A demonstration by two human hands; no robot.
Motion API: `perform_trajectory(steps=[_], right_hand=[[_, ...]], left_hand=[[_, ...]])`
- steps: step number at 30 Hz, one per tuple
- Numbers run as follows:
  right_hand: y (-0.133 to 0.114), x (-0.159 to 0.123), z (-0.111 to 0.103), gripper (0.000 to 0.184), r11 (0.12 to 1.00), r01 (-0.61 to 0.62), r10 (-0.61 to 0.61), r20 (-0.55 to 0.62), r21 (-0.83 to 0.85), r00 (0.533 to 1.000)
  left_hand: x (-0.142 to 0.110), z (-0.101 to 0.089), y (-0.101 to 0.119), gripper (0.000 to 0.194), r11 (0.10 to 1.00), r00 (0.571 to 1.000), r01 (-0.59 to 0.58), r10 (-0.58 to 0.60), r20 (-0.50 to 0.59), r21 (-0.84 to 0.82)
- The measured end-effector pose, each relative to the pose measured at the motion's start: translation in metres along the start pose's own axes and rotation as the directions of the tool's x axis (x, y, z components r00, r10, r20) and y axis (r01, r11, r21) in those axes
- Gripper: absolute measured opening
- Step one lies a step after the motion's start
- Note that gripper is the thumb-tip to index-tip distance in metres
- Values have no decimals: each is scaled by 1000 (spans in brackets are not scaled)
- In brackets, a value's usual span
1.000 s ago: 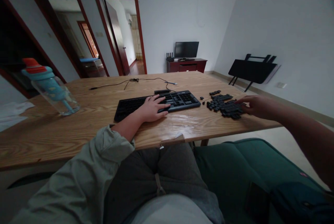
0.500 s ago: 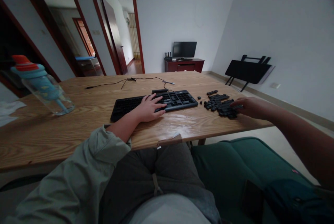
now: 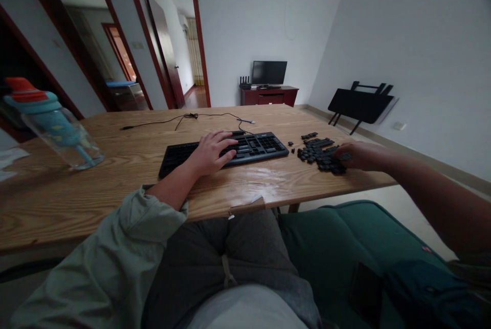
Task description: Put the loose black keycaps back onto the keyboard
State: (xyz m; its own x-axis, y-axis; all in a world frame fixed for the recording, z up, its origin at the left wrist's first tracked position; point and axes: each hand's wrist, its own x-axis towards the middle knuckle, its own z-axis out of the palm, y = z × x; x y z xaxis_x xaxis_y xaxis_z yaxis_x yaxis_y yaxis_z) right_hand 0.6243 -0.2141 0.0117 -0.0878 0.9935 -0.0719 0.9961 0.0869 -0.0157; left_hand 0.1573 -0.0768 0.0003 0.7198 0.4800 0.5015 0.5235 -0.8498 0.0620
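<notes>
A black keyboard (image 3: 264,150) lies slantwise on the table, with bare switch spots where several keys are off. My left hand (image 3: 213,153) rests over its middle, fingers stretched out and holding nothing. To the right of the keyboard is a spread of loose black keycaps (image 3: 316,151). At the right edge of this pile, my right hand (image 3: 360,155) has its fingers and thumb drawn together around a dark keycap (image 3: 347,156); the fingertips are partly hidden. Two single keycaps (image 3: 290,144) lie between the keyboard and the pile.
A cable (image 3: 191,115) runs behind the keyboard on the wooden table (image 3: 126,185). On the left stands a clear bottle (image 3: 57,129) with a red and blue lid, beside white tissue (image 3: 11,157). A green cushioned seat (image 3: 345,237) is at my right, below the table edge.
My left hand has slid slightly left and back along the keyboard. My right hand stays at the edge of the keycap pile. The whole view has shifted a little.
</notes>
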Motion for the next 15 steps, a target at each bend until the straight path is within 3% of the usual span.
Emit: perform_trajectory(steps=[2, 10, 15], right_hand=[[0, 0, -1, 22, 1000, -5, 5, 29, 9, 1000], [4, -1, -2, 29, 985, 0, 6, -34, 172, 999], [2, 1, -4, 32, 986, 13, -10, -21, 166, 1000]], left_hand=[[0, -1, -1, 45, 1000, 1000, 8, -8, -7, -10], [-2, -8, -6, 41, 995, 992, 59, -67, -107, -79], [-1, -18, -23, 39, 981, 951, 113, -152, -270, -156]])
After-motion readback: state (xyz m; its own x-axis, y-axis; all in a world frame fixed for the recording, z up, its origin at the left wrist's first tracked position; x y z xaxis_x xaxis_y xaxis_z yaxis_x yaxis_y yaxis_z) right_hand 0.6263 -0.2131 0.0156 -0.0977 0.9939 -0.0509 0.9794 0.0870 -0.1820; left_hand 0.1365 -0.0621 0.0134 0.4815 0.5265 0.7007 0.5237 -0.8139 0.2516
